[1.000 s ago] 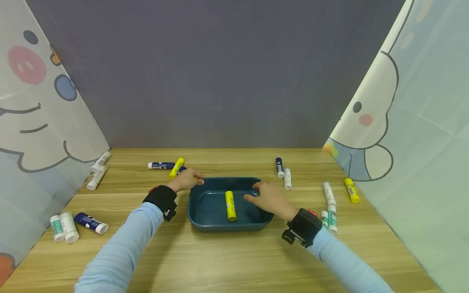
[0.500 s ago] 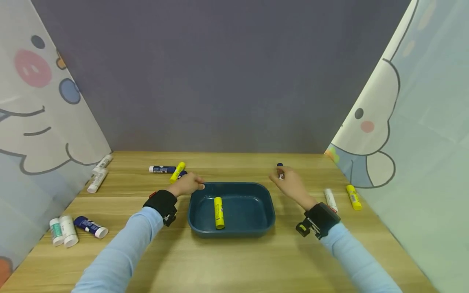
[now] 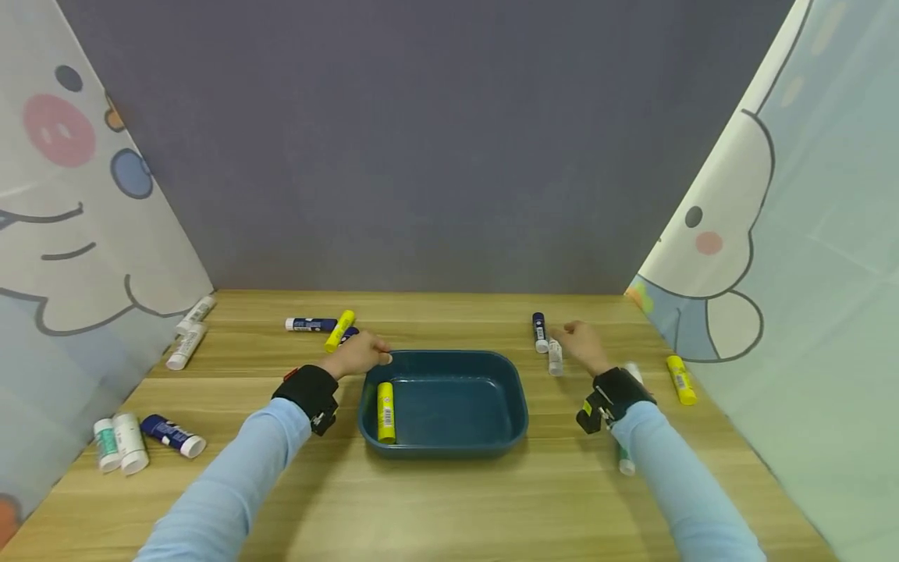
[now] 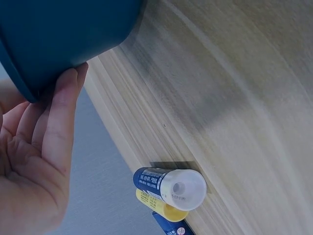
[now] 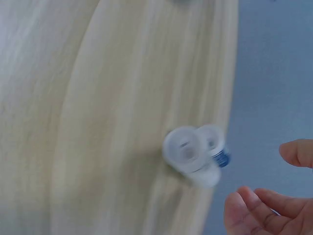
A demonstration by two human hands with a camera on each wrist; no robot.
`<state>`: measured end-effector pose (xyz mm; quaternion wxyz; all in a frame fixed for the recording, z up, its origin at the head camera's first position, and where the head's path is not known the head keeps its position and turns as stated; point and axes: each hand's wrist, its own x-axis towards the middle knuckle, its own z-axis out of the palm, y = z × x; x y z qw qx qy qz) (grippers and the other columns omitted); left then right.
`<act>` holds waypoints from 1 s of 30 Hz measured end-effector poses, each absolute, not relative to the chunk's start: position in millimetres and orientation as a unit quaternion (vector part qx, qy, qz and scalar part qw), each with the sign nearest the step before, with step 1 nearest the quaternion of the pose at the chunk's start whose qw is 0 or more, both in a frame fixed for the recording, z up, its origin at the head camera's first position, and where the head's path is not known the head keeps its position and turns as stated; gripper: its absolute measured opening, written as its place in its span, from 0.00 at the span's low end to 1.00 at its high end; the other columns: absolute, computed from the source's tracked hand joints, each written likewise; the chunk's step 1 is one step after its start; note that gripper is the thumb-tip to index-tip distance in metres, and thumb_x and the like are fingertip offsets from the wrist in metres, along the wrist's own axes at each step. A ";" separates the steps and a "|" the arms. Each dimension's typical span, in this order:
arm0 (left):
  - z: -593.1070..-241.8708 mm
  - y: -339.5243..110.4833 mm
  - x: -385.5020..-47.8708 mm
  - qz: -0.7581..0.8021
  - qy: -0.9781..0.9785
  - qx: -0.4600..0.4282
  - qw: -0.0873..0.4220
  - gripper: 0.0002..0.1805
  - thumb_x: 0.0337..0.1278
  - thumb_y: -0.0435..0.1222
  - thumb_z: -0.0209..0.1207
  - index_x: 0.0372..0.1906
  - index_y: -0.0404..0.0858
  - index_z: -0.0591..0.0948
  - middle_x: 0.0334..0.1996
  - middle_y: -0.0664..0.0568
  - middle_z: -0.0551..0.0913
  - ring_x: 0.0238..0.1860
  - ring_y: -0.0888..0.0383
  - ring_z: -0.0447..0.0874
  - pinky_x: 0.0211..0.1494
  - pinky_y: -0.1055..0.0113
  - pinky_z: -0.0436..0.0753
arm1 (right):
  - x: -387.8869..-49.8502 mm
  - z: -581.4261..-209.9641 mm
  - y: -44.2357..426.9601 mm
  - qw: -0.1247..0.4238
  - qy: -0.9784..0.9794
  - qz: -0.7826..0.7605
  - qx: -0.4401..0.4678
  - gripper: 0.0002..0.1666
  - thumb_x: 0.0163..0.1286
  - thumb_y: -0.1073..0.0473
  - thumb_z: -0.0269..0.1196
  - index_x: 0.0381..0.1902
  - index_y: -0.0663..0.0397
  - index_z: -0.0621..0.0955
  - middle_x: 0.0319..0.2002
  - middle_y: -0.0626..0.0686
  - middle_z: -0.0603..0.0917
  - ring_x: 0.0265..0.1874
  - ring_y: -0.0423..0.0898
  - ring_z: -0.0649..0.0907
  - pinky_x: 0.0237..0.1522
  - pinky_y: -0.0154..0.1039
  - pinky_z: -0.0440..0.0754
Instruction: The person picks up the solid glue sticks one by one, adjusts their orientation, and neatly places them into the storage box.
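Note:
My left hand (image 3: 357,353) pinches the upper left corner of the dark teal tray (image 3: 449,450); the left wrist view shows thumb and fingers on either side of its wall (image 4: 63,34). A yellow glue stick (image 3: 385,414) lies inside against the tray's left wall. Beyond the tray's right side, my right hand (image 3: 584,345) is just right of a white stick (image 3: 556,359), which lies beside a navy stick (image 3: 540,332). In the right wrist view, the thumb and fingers (image 5: 239,213) are spread apart and hold nothing, with the white stick (image 5: 185,149) nearby, blurred.
Behind my left hand lie navy (image 3: 309,325) and yellow (image 3: 340,331) sticks. White sticks (image 3: 186,346) are at the far left, with green-white, white and navy (image 3: 172,435) ones nearer. To the right are a yellow stick (image 3: 680,380) and sticks partly covered by my right arm. Walls enclose the table.
My right hand has moved from over the tray to the sticks on its right, then slightly rightward. The yellow stick has shifted left inside the tray. My left hand keeps its grip.

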<state>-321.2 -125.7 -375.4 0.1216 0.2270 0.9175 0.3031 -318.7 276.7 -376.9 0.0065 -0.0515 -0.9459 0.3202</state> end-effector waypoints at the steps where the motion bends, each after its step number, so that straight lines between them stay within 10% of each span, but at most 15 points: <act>1: -374.7 -125.7 -321.3 0.304 0.917 0.229 0.122 0.17 0.63 0.32 0.50 0.52 0.25 0.76 0.50 0.33 0.78 0.52 0.40 0.76 0.51 0.53 0.78 | -320.4 -378.5 278.7 0.005 -0.947 0.316 -0.055 0.33 0.69 0.51 0.49 0.57 0.79 0.66 0.57 0.75 0.68 0.55 0.67 0.71 0.54 0.55 0.72; 10: -371.4 -126.7 -321.7 0.312 0.915 0.217 0.135 0.18 0.63 0.32 0.50 0.53 0.26 0.76 0.51 0.34 0.77 0.52 0.39 0.76 0.52 0.52 0.78 | -327.3 -392.1 289.7 0.007 -0.939 0.336 -0.068 0.17 0.64 0.57 0.53 0.21 0.65 0.75 0.17 0.50 0.69 0.18 0.45 0.69 0.17 0.35 0.65; 20: -375.5 -123.2 -319.5 0.302 0.921 0.213 0.122 0.17 0.62 0.33 0.51 0.52 0.28 0.77 0.50 0.36 0.79 0.51 0.41 0.77 0.51 0.53 0.78 | -330.3 -396.5 286.4 -0.034 -0.942 0.323 -0.089 0.24 0.64 0.56 0.54 0.08 0.53 0.68 0.10 0.45 0.66 0.12 0.42 0.66 0.15 0.32 0.62; 30: -376.0 -121.0 -316.6 0.312 0.923 0.197 0.111 0.16 0.62 0.33 0.52 0.51 0.29 0.78 0.48 0.37 0.80 0.48 0.43 0.79 0.48 0.54 0.79 | -338.0 -402.9 282.1 -0.055 -0.957 0.267 -0.098 0.17 0.63 0.56 0.54 0.18 0.60 0.75 0.17 0.50 0.71 0.17 0.44 0.71 0.18 0.32 0.65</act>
